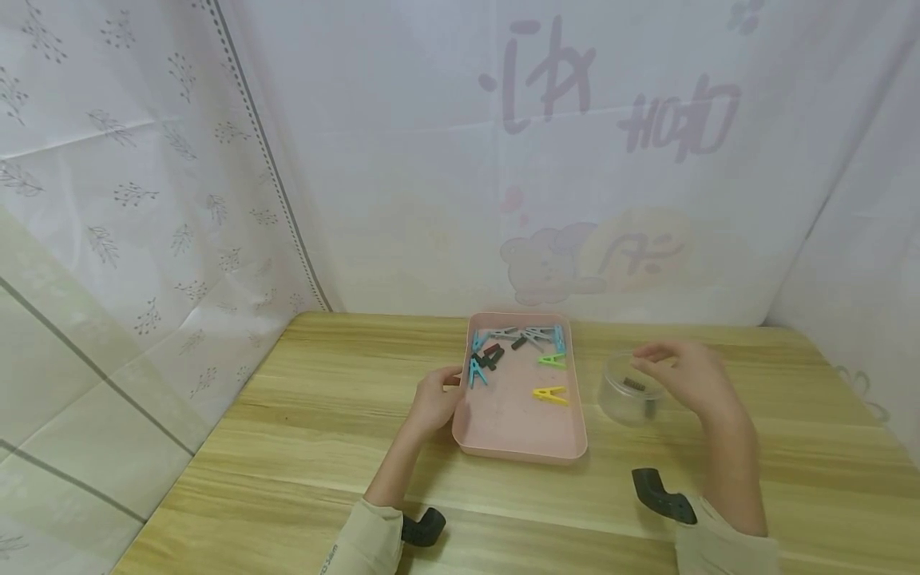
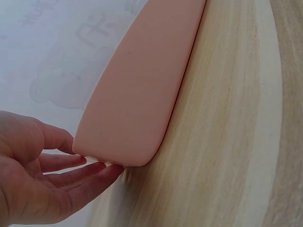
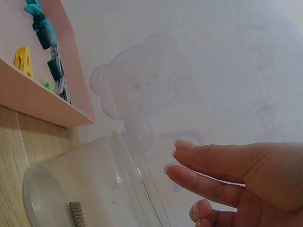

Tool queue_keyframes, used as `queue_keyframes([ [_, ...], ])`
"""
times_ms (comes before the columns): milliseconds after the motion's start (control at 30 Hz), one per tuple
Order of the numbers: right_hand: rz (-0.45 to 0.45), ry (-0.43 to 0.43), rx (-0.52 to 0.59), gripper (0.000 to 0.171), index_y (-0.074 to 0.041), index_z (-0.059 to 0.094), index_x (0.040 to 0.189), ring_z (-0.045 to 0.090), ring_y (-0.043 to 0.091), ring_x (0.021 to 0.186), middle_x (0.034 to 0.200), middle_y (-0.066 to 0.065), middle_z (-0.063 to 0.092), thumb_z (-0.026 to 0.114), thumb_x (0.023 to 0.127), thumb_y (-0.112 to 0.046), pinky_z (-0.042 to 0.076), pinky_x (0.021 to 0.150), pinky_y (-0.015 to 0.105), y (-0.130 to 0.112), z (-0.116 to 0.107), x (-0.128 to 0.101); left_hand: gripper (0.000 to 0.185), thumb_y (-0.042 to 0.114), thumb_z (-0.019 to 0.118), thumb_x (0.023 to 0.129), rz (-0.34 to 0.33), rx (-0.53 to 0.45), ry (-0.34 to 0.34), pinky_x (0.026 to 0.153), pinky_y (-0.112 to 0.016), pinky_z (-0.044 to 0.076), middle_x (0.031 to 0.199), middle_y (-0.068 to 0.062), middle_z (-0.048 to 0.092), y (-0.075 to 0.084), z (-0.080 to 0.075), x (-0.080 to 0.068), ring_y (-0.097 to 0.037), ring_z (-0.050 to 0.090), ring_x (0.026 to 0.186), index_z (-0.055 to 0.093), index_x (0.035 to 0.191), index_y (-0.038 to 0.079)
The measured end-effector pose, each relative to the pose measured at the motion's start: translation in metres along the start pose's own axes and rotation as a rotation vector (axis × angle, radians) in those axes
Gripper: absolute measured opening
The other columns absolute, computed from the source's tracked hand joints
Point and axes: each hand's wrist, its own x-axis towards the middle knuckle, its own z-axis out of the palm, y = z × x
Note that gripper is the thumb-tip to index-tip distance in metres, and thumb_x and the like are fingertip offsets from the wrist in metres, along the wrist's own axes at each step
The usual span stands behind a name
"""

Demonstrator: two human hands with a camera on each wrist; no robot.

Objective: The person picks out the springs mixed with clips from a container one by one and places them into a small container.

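Pink tray (image 1: 503,435) of clothes pegs (image 1: 549,394) on the wooden surface (image 1: 302,431), my left hand (image 1: 434,399) at the tray's left rim with fingers (image 2: 78,172) straight against it, clear jar (image 1: 628,391) just right of the tray, my right hand (image 1: 686,375) above the jar, fingers (image 3: 199,182) loosely spread, holding nothing.

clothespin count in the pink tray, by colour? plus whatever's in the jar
Pink tray, head view; the far-end pile overlaps, so counts there are approximate.
Yellow clothespin: 1
Green clothespin: 1
Blue clothespins: about 3
Grey clothespins: about 3
Black clothespins: about 2
Dark clothespin in the clear jar: 1
Total: about 11
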Motion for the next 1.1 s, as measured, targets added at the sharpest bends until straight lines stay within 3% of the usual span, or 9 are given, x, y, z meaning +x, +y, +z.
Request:
queue_keyframes([
  [467,-0.001,-0.016,0.013,0.038,0.007,0.07,0.124,0.065,0.048,0.106,0.12,0.032,0.07,0.065,0.105,-0.026,0.055,0.087,0.063,-0.013,0.01,0.006,0.043,0.003,0.061,0.097,0.005,-0.002,-0.005,0.088,-0.046,0.062,0.123,-0.03,0.07,0.0,0.0,0.0,-0.04,0.071,0.108,0.063,0.139,-0.008],
  [1100,-0.03,0.031,0.076,0.034,0.007,0.069,0.124,0.069,0.049,0.106,0.123,0.031,0.07,0.067,0.105,-0.021,0.06,0.086,0.058,-0.025,0.021,0.01,0.041,0.007,0.063,0.1,0.013,0.005,-0.003,0.091,-0.049,0.062,0.123,-0.031,0.07,0.001,-0.001,0.0,-0.044,0.07,0.11,0.064,0.138,-0.009],
])
